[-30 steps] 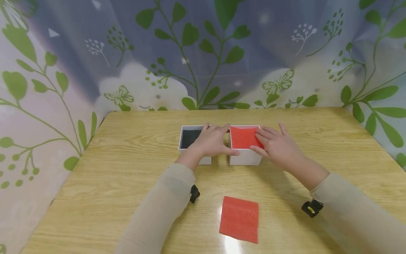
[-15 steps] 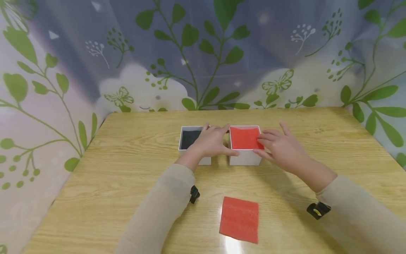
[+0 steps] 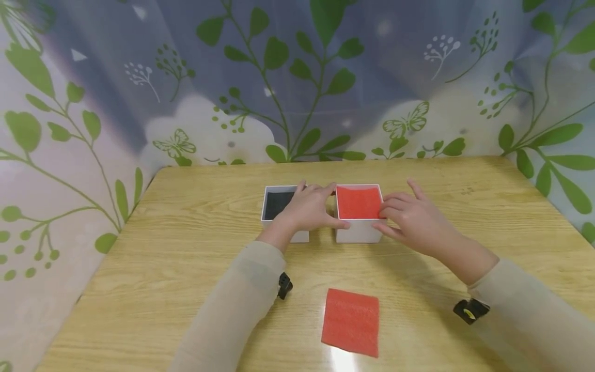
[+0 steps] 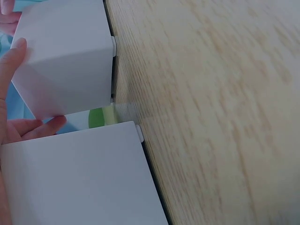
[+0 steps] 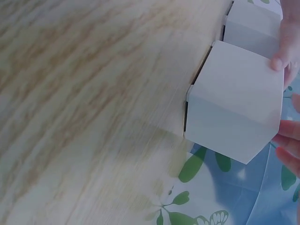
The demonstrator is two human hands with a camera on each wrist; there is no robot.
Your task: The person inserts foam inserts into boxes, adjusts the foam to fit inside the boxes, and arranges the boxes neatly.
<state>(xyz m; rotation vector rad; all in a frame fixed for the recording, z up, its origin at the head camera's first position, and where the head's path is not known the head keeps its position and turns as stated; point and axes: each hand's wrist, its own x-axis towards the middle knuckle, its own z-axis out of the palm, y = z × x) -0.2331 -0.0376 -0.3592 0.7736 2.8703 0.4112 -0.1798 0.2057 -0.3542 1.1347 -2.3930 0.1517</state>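
In the head view, two white open-topped boxes stand side by side on the wooden table. My left hand [image 3: 309, 207] reaches over the left box [image 3: 299, 237], which has a black sheet [image 3: 277, 203] inside, and holds the right box [image 3: 358, 231] by its left side. The left wrist view shows the thumb [image 4: 18, 52] on that box's front wall and fingertips [image 4: 57, 123] against its side. A red cloth [image 3: 358, 203] lies inside the right box. My right hand [image 3: 416, 219] touches this box's right rim, its fingers loosely bent. Another red cloth [image 3: 350, 322] lies flat nearer me.
The wooden table [image 3: 200, 217] reaches back to a curtain [image 3: 297, 77] printed with leaves and butterflies. Black wrist straps [image 3: 471, 311] show at both sleeves. Between the two boxes is a narrow gap.
My right hand has drawn back rightward, off the red cloth in the right box to that box's rim. The left hand keeps its place.
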